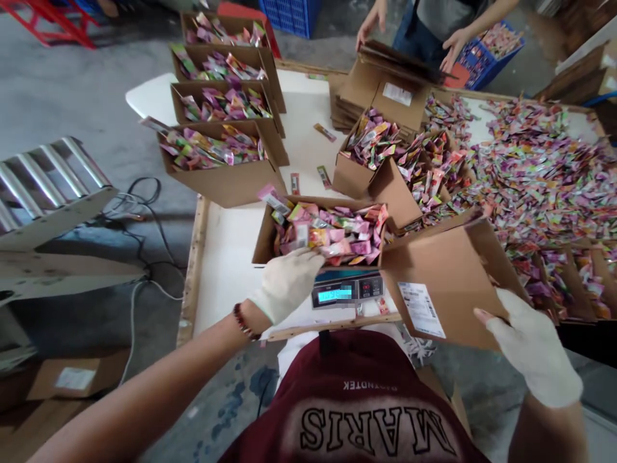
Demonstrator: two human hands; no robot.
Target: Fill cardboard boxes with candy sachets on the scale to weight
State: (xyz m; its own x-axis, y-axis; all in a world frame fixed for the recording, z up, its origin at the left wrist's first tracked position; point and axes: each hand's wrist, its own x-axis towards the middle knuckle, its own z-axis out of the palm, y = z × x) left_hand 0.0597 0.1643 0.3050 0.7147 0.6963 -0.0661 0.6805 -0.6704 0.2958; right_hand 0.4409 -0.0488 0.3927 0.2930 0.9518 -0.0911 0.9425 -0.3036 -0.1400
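Head view: the left hand (288,281) is resting, grip loose, on the packet-filled box (270,235) sitting on the scale (347,289). The right hand (533,350) is gripping an empty box (443,276).

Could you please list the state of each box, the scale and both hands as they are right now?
Box on the scale: open, full of packets.
Scale: switched on, display lit.
Box in the right hand: open, tilted.
Four boxes at the back left: open, filled.
Left hand: gloved, on the packets.
Right hand: gloved, gripping its box.

Grey concrete floor (67,96), roller conveyor (48,173)
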